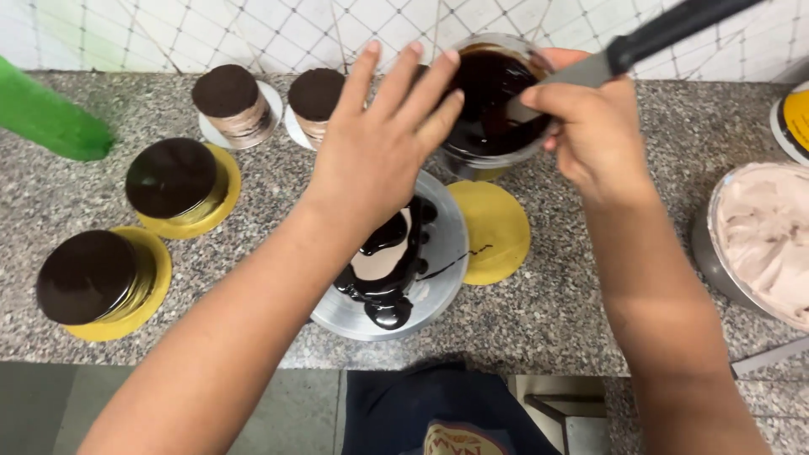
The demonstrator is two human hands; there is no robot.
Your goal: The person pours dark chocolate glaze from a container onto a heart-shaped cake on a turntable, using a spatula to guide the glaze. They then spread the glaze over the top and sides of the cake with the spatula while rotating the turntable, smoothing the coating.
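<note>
From the head view, you are looking down at a speckled granite desk [556,312] that is running up to a white tiled wall at the far side.

Your left hand [379,143] is hovering with its fingers spread wide and holding nothing, above the far part of a round silver turntable [438,286]. Dark chocolate glaze [388,286] is pooling on that turntable, near the middle of the desk.

Your right hand [590,126] is gripping the handle of a palette knife [624,52], and the blade is reaching into a metal bowl of chocolate glaze [489,101] that is sitting just beyond the turntable. A bare gold cake board [493,229] is lying just right of the turntable, touching or slightly under its edge.

To the left, two glazed small cakes are standing on gold boards: one at the near left [88,276] and one further back [173,179]. Behind them, two unglazed dark cakes, the left one [227,99] and the right one [316,97], are sitting on white boards near the wall.

At the right edge, a large bowl of pale pink-brown cream [763,236] is resting on the desk. A blurred green object [50,118] is showing at the far left.
</note>
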